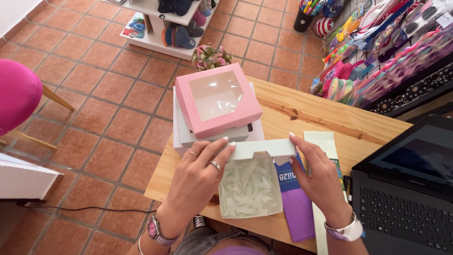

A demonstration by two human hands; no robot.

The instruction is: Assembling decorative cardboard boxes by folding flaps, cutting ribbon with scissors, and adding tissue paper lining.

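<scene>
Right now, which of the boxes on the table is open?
The small white box between both hands, filled with shredded paper, its lid flap raised. The pink windowed box and the white boxes stacked under it are shut.

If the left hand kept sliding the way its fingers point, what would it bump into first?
Probably the stack of boxes: the left hand points up and away over the small white box, toward the white box under the pink windowed box. Depth is hard to judge.

Left hand and right hand hold white box flap; pink box behind.
</scene>
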